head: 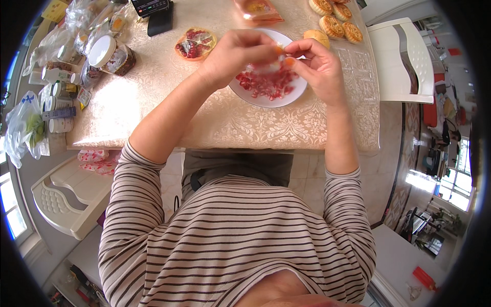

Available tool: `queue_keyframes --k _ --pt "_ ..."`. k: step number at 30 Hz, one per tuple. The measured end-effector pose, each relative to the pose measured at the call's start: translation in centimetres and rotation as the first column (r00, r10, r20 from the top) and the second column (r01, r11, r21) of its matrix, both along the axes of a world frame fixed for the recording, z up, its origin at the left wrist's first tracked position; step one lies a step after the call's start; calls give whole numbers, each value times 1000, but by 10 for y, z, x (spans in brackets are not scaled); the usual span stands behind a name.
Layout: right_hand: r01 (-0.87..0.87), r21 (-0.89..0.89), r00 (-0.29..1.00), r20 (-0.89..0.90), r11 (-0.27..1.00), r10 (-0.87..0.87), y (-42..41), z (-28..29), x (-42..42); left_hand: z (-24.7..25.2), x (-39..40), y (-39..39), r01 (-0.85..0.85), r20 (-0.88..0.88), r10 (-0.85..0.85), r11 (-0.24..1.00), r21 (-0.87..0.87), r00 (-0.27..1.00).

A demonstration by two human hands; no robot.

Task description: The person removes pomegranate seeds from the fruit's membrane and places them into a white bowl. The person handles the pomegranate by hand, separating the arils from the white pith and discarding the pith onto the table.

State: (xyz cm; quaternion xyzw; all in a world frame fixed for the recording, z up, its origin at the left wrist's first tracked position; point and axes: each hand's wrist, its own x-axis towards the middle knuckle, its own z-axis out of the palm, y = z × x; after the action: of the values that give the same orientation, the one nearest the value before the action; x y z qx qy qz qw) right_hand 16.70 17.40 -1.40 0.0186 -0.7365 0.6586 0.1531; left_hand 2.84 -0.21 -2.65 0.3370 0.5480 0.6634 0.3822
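Note:
Both my hands meet above a white plate (264,103) that holds loose red pomegranate seeds (271,86). My left hand (245,53) is blurred, its fingers bent around a small pale and orange piece, perhaps pomegranate, whose exact shape I cannot tell. Thumb and forefinger of my right hand (320,65) pinch the same piece from the other side. An opened pomegranate half (195,43) lies on the patterned tablecloth beside my left wrist, cut side up. Behind my right fingers sits a yellowish round piece (317,37), partly hidden.
Mooncakes (332,26) lie at the back right beside a clear plastic tray (356,73). An orange packet (257,11) is behind the plate. A lidded jar (111,55), bottles and plastic bags crowd the left, near a phone (150,7) on a stand. White chairs (399,61) flank the table.

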Motion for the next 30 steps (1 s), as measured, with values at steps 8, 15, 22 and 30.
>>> queue_keyframes --k 8,15,22,30 --pt "118 337 985 -156 934 -68 0 6 -4 2 0 0 27 -61 -30 998 -51 998" --pt "113 225 991 45 968 -126 11 11 6 14 16 1 -130 -418 32 969 -209 908" --pt "50 656 882 324 753 -341 79 30 40 -9 37 11 70 -943 29 996 56 331" --pt "-10 687 879 353 726 -321 73 31 39 -15 43 14 -68 -954 39 998 19 296"
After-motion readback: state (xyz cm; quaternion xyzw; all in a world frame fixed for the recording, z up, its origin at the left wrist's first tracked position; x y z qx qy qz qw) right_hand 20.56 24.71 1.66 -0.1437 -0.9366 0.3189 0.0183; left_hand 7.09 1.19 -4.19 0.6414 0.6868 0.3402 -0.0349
